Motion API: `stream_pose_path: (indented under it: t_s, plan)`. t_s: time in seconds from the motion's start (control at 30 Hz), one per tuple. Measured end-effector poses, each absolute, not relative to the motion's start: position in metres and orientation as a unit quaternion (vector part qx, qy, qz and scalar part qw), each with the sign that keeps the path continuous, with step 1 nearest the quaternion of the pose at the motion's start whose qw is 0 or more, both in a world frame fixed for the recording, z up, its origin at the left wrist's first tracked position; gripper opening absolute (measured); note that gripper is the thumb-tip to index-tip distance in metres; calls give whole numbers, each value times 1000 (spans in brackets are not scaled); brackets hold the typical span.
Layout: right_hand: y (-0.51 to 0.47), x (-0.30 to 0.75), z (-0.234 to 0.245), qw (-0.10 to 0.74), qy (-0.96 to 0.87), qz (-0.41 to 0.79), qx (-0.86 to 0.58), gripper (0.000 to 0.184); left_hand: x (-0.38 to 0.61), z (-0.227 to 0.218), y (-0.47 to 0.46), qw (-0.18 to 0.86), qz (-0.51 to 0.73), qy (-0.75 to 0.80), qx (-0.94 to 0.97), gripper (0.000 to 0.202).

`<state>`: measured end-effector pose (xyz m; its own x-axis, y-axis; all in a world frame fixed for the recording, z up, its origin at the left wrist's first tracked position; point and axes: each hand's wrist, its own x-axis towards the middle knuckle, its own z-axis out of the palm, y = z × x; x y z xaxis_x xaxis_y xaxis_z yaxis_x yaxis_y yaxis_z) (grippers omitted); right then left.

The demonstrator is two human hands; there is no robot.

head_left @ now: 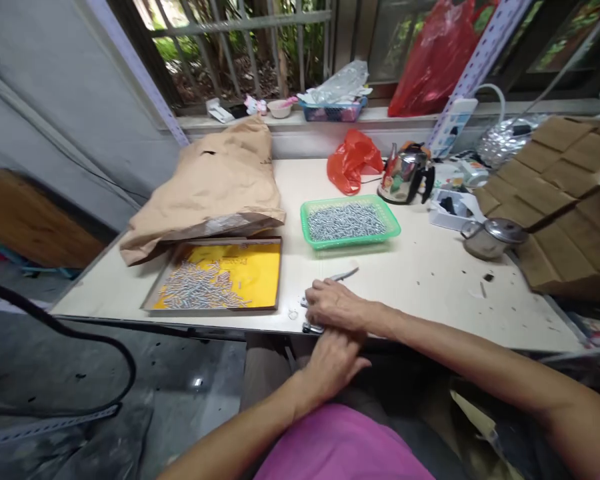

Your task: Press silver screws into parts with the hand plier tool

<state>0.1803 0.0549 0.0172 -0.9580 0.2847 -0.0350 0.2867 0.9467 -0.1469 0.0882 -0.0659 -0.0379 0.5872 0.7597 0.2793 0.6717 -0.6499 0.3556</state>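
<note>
The right hand (336, 305) lay palm down at the front edge of the table (400, 273), its fingers bent over something small. The left hand (334, 357) came up from below and met it, fingers partly hidden behind it and thumb standing out to the side. I could not tell whether either hand was pinching anything, since the right hand covered the spot. A slim pointed tool (346, 274) showed just beyond the right hand's knuckles, and a dark-ended metal piece (313, 328) lay at the table edge, just beside both hands.

Past the hands stood a green basket (351, 245) filled with small silvery pieces (347, 222). To its left, a shallow tray (279, 273) held a yellow sheet (260, 270) with a heap of similar pieces (197, 287) on it. 1 large brown paper bag (225, 173) slumped behind the tray; 1 shiny kettle (405, 175) stood beyond the basket, to its right.
</note>
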Motion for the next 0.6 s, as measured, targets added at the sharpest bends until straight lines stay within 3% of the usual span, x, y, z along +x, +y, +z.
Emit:
stream_pose_path:
  t_s: [0.13, 0.27, 0.37, 0.5, 0.6]
  plan:
    - [42, 162, 14, 9, 994, -60, 86, 16, 51, -17, -82, 64, 228, 365, 901, 17]
    - [45, 154, -2, -40, 992, -77, 89, 13, -26, 12, -56, -42, 193, 621, 759, 28]
    - [60, 158, 9, -144, 968, -104, 180, 18, -79, 23, -23, -69, 103, 753, 647, 33]
    - [113, 179, 54, -315, 876, -79, 357, 18, -109, 18, 7, -46, -30, 784, 618, 35]
    - [156, 203, 76, -302, 852, -55, 424, 14, -116, 10, 18, -53, -72, 765, 638, 35]
